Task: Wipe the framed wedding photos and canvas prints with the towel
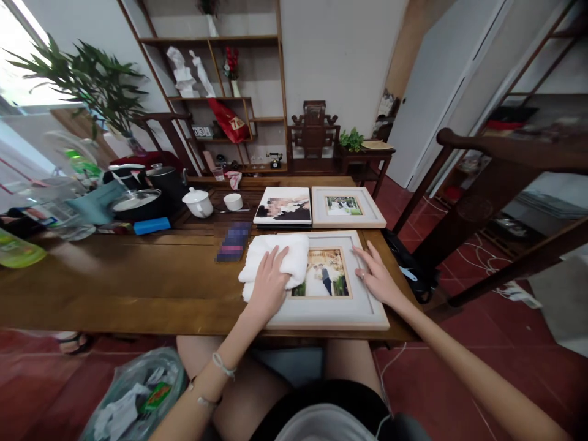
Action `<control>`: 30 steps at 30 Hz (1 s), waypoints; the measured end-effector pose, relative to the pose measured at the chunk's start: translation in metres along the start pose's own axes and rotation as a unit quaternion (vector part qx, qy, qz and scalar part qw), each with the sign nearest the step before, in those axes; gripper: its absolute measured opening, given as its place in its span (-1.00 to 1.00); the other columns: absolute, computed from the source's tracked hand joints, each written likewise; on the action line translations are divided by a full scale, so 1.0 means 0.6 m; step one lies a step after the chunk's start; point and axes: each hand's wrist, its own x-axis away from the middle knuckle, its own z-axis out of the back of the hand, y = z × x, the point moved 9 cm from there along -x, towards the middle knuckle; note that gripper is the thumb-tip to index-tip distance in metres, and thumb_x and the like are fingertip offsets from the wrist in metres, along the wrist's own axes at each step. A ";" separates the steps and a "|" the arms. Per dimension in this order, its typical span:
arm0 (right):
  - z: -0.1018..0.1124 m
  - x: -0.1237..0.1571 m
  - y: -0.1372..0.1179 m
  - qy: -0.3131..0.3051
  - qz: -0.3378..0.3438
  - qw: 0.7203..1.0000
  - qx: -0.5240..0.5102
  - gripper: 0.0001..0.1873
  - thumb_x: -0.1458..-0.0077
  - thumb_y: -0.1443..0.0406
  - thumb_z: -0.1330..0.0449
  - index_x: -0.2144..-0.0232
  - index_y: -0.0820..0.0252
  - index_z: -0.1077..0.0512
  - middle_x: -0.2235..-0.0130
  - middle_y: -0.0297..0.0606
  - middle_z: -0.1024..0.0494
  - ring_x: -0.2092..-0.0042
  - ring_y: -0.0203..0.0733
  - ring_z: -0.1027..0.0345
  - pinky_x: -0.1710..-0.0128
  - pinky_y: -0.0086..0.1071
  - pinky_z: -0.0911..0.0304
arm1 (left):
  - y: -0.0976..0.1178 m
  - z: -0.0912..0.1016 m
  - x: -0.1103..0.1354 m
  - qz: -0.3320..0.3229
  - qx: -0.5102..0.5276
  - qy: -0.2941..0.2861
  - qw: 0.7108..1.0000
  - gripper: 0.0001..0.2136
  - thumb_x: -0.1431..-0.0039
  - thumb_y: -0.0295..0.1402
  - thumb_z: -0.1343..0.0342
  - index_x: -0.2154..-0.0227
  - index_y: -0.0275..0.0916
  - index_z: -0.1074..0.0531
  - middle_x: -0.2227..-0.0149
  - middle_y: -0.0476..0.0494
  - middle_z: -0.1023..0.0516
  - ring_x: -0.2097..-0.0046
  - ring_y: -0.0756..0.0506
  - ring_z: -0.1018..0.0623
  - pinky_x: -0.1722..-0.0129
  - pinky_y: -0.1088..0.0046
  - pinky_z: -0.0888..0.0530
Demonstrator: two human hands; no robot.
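Note:
A framed photo (337,312) with a pale wide border lies flat near the table's front edge, its picture showing two people outdoors. Over its left part and the wood beside it rests a folded white towel (257,254). My left hand (271,282) presses on the towel, some of the cloth bunched between thumb and fingers. On the frame's right border lies my right hand (374,275), fingers spread and holding nothing. Just behind are a second framed photo (367,211) and a photo album or panel (266,195). A dark, blurred phone-like object (233,241) lies left of the towel.
The wooden table (138,300) also bears a white teapot (198,202), a white cup (233,201), a blue box (151,226), a dark kettle (166,184) and bottles. Below stands a lined trash bin (124,398). A wooden chair (487,184) is at right.

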 end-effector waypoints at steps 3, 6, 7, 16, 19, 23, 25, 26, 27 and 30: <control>-0.007 -0.030 -0.020 -0.026 0.050 0.998 0.016 -0.43 0.08 0.41 -0.06 -0.03 0.10 -0.44 -0.32 -0.18 -0.07 -0.33 0.03 0.10 -0.29 -0.02 0.15 | 0.002 -0.001 -0.003 0.003 -0.003 0.005 1.000 -0.73 0.17 -0.66 -0.04 0.43 -0.31 -0.57 -0.28 -0.33 -0.19 -0.30 -0.41 -0.18 -0.25 -0.07 -0.15; -0.015 -0.048 -0.033 -0.045 0.086 0.995 0.022 -0.49 0.10 0.44 -0.03 0.09 0.11 -0.52 -0.26 -0.16 -0.21 -0.29 0.03 0.00 -0.26 0.02 0.09 | 0.006 0.002 -0.002 0.013 -0.005 0.010 1.000 -0.72 0.17 -0.67 -0.04 0.43 -0.28 -0.57 -0.28 -0.31 -0.21 -0.29 -0.39 -0.20 -0.24 -0.09 -0.16; -0.016 -0.050 -0.035 -0.047 0.094 0.994 0.022 -0.51 0.10 0.44 -0.03 0.12 0.10 -0.53 -0.23 -0.15 -0.26 -0.28 0.03 -0.03 -0.25 0.05 0.07 | 0.005 0.003 -0.001 0.021 -0.004 0.012 1.000 -0.71 0.17 -0.67 -0.05 0.42 -0.28 -0.58 -0.28 -0.31 -0.22 -0.29 -0.39 -0.20 -0.24 -0.08 -0.17; -0.020 -0.045 -0.039 -0.067 0.147 0.986 0.028 -0.54 0.07 0.46 -0.01 0.20 0.04 -0.56 -0.06 -0.20 -0.49 -0.22 -0.02 -0.16 -0.20 0.09 -0.06 | -0.013 0.009 0.007 0.073 0.056 0.043 0.995 -0.67 0.13 -0.64 0.00 0.29 -0.32 -0.55 -0.24 -0.35 -0.28 -0.29 -0.32 -0.22 -0.27 0.01 -0.16; -0.020 -0.046 -0.041 -0.069 0.152 0.985 0.034 -0.51 0.07 0.47 -0.01 0.15 0.04 -0.55 -0.06 -0.20 -0.49 -0.21 -0.01 -0.18 -0.20 0.09 -0.06 | -0.015 0.009 0.008 0.073 0.065 0.043 0.994 -0.69 0.12 -0.63 0.01 0.33 -0.29 -0.54 -0.24 -0.32 -0.28 -0.30 -0.31 -0.22 -0.26 0.01 -0.17; -0.021 -0.045 -0.042 -0.073 0.156 0.984 0.042 -0.46 0.07 0.48 0.00 0.07 0.07 -0.52 -0.06 -0.18 -0.48 -0.21 -0.01 -0.18 -0.22 0.08 -0.04 | -0.014 0.005 0.011 0.071 0.069 0.049 0.994 -0.72 0.08 -0.62 0.02 0.35 -0.32 -0.53 -0.25 -0.37 -0.26 -0.30 -0.33 -0.21 -0.26 0.02 -0.18; -0.023 -0.044 -0.043 -0.076 0.157 0.984 0.047 -0.45 0.07 0.48 0.00 0.05 0.09 -0.51 -0.07 -0.15 -0.47 -0.20 -0.01 -0.18 -0.22 0.08 -0.03 | -0.018 0.008 0.013 0.077 0.065 0.063 0.993 -0.75 0.06 -0.61 0.03 0.36 -0.34 -0.53 -0.24 -0.41 -0.26 -0.28 -0.35 -0.23 -0.23 0.03 -0.22; -0.024 -0.043 -0.042 -0.079 0.158 0.983 0.049 -0.44 0.08 0.49 0.00 0.05 0.10 -0.51 -0.08 -0.15 -0.46 -0.19 -0.01 -0.19 -0.23 0.07 -0.03 | -0.023 0.011 0.013 0.085 0.063 0.072 0.992 -0.75 0.05 -0.60 0.02 0.35 -0.34 -0.52 -0.22 -0.42 -0.30 -0.26 -0.36 -0.27 -0.20 0.04 -0.26; -0.025 -0.042 -0.042 -0.081 0.158 0.983 0.051 -0.44 0.08 0.49 0.00 0.05 0.10 -0.51 -0.08 -0.14 -0.46 -0.18 -0.02 -0.21 -0.22 0.06 -0.04 | -0.030 0.015 0.012 0.094 0.061 0.080 0.990 -0.74 0.04 -0.59 0.02 0.33 -0.34 -0.52 -0.17 -0.41 -0.36 -0.23 -0.36 -0.31 -0.17 0.06 -0.31; -0.028 -0.040 -0.041 -0.087 0.159 0.982 0.058 -0.43 0.10 0.50 0.00 0.05 0.10 -0.50 -0.06 -0.15 -0.47 -0.15 -0.03 -0.25 -0.21 0.04 -0.07 | -0.057 0.025 -0.001 0.125 0.054 0.073 0.988 -0.73 -0.02 -0.56 0.03 0.27 -0.32 -0.52 0.02 -0.39 -0.51 -0.08 -0.33 -0.46 -0.05 0.14 -0.41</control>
